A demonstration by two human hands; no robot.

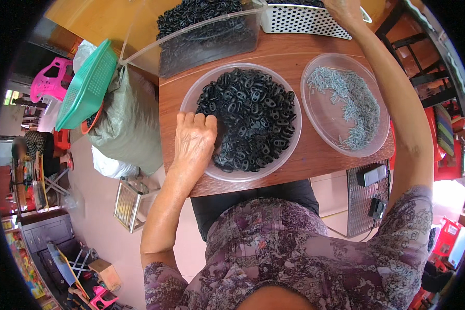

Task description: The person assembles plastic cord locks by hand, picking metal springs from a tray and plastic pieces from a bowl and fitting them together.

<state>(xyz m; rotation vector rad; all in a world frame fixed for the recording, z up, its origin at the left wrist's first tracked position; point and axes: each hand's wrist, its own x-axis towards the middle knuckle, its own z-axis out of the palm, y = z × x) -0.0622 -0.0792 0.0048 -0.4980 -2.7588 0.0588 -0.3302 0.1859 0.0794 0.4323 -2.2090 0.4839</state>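
Note:
A round clear plastic bowl [297,135] on the wooden table holds many small black plastic pieces [253,119], oval and two-holed. Over its left rim, my left hand [195,135] has its fingers curled down toward the pieces; whatever they grip is hidden. My right arm reaches to the far side, where my right hand [344,10] is at a white perforated basket [307,21] with black pieces in it. The picture's top edge cuts off its fingers. To the right of the bowl, a shallow clear round tray [328,129] carries a heap of small grey-blue pins [364,106].
A clear bin [212,49] full of black pieces stands at the table's far left. Left of the table are a grey-green sack [132,121], a green basket [85,85] and a small metal-framed stool [129,204]. A black mat [367,206] lies below right.

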